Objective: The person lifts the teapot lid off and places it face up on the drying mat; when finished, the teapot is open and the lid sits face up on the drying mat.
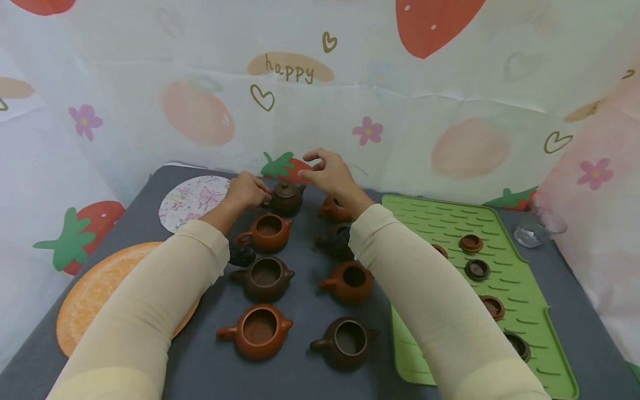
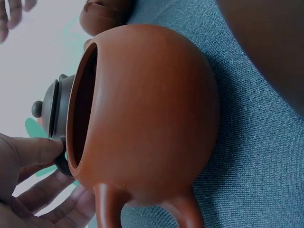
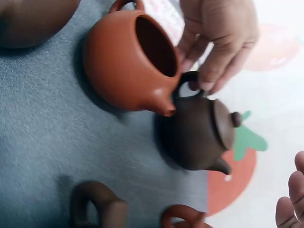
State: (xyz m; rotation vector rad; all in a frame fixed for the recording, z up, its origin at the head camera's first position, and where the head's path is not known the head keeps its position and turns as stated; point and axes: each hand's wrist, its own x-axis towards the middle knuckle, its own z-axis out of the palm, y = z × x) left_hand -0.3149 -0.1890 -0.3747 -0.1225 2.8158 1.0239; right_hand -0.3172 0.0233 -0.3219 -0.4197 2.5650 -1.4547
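Note:
At the back of the table stands a dark brown teapot (image 1: pixel 286 200) with its lid on. My left hand (image 1: pixel 245 191) pinches its handle between thumb and fingers, plain in the right wrist view as well, where the lidded teapot (image 3: pixel 192 135) has its spout toward the backdrop. My right hand (image 1: pixel 330 175) is raised just to the right of this teapot, fingers loosely bent with nothing in them. Directly in front of the dark pot sits a lidless reddish-orange teapot (image 2: pixel 156 114), its mouth bare. A small reddish teapot (image 1: pixel 332 210) lies below my right hand, partly hidden by the wrist.
More lidless teapots, brown (image 1: pixel 265 289) and reddish (image 1: pixel 260 350) among them, stand in two columns. On the right a green mat (image 1: pixel 545 339) bears several small lids (image 1: pixel 477 270). Beside it stands a clear glass (image 1: pixel 535 230). Round floral (image 1: pixel 195 200) and orange (image 1: pixel 95 289) mats lie left.

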